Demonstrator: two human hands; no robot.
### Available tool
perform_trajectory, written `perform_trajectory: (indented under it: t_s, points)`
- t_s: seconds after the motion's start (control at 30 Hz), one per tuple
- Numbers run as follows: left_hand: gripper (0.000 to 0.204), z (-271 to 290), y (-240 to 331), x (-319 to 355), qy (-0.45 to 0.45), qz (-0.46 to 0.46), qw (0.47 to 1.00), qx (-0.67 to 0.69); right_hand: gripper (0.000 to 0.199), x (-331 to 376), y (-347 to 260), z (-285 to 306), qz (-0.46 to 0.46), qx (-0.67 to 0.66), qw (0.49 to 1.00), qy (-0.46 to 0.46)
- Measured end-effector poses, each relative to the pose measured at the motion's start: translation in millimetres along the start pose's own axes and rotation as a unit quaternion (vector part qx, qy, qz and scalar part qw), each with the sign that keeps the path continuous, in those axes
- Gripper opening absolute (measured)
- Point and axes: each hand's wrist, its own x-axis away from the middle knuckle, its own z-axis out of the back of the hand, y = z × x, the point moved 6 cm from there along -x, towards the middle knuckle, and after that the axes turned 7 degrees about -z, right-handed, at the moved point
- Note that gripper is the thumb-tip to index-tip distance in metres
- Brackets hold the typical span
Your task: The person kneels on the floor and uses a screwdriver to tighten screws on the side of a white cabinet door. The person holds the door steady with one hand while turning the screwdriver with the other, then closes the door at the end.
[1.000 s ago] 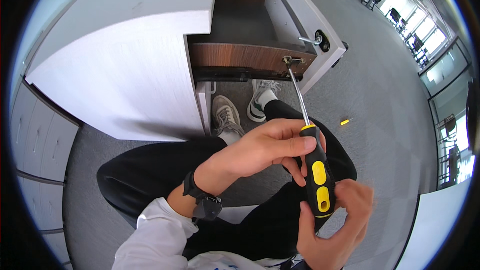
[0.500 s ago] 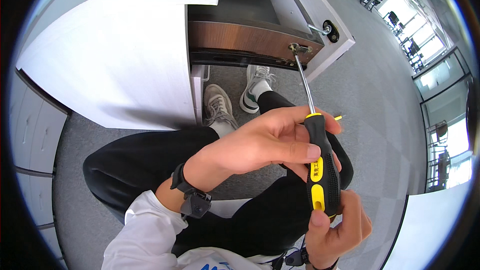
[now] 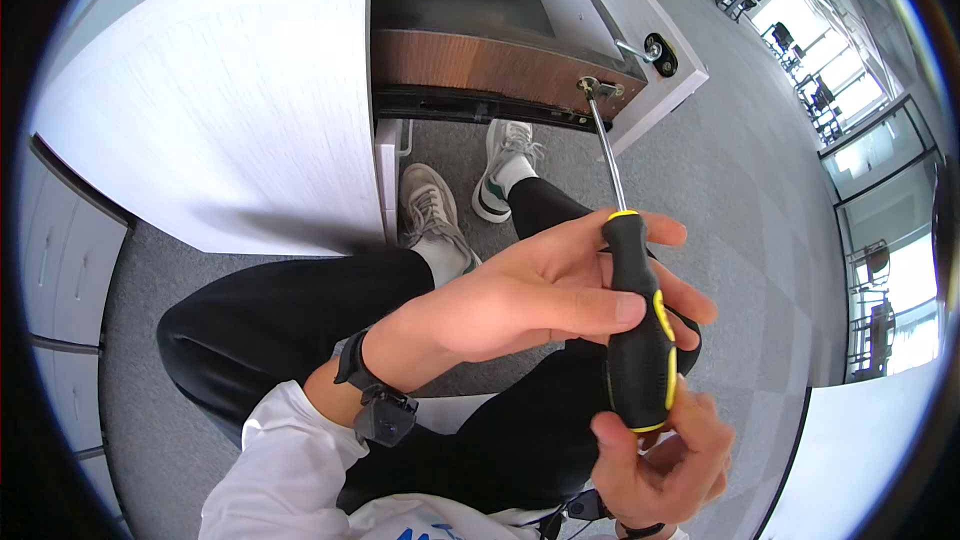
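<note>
A screwdriver [image 3: 637,350] with a black and yellow handle points away from me, its metal shaft running up to a small metal fitting [image 3: 588,87] on the brown wooden side of an open drawer [image 3: 470,62]. My left hand [image 3: 530,290] holds the upper part of the handle, thumb laid across it and fingers behind. At the handle's butt end, my right hand [image 3: 665,465] grips with thumb and curled fingers. The shaft's tip meets the fitting near the drawer's white front panel [image 3: 640,100]; the exact contact is too small to make out.
On the inside of the front panel sits a black lock plate [image 3: 660,55] with a metal rod. A white cabinet [image 3: 220,120] stands at left, over grey carpet [image 3: 740,290]. My shoes [image 3: 430,205] are below the drawer. Chairs [image 3: 780,40] and glass panels stand at far right.
The screwdriver handle has turned about its axis, so its yellow patches now face right. My right fingers have shifted round the butt, and the left fingers have spread slightly.
</note>
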Motion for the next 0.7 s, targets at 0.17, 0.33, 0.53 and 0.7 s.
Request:
perform_trajectory:
  t_s: [0.17,0.33,0.53,0.7]
  points:
    - [0.052,2,3,0,0.022,0.020,1.000,0.009,0.062,-4,13,5,-0.035,0.032,0.999,-0.006]
    - [0.047,8,-5,-1,0.086,0.031,0.994,-0.062,0.055,-14,13,6,-0.018,-0.056,0.998,-0.013]
    - [0.053,14,-6,0,0.079,0.034,0.987,-0.134,0.053,-8,0,6,0.059,-0.016,0.997,-0.048]
    - [0.064,6,-3,-2,0.005,0.004,0.998,-0.058,0.051,-8,4,2,0.005,0.023,1.000,-0.017]
